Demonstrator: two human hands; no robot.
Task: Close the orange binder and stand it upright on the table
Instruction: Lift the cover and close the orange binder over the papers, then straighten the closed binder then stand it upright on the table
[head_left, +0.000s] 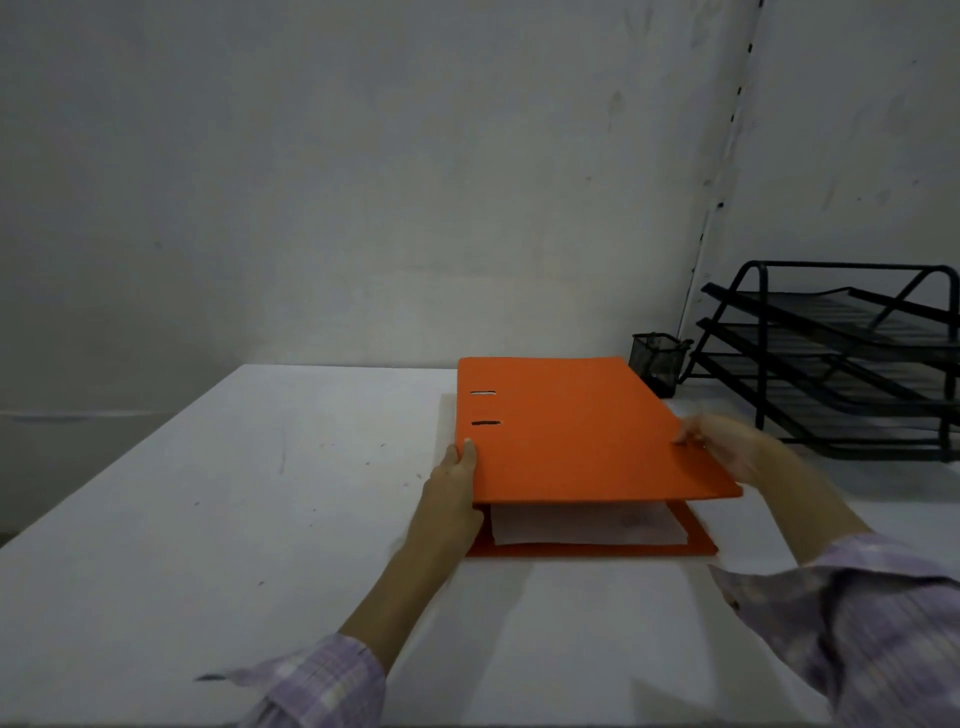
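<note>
The orange binder (582, 436) lies flat on the white table (234, 493), right of the middle. Its top cover is lowered over the white sheets (587, 527), with a gap still showing at the near edge. My left hand (454, 488) grips the spine side at the binder's left, thumb on top of the cover. My right hand (727, 447), blurred, holds the cover's right edge with the fingers curled over it.
A black mesh pen cup (657, 364) stands just behind the binder's far right corner. A black wire letter tray rack (841, 364) with stacked tiers fills the right rear of the table. A grey wall runs along the far edge.
</note>
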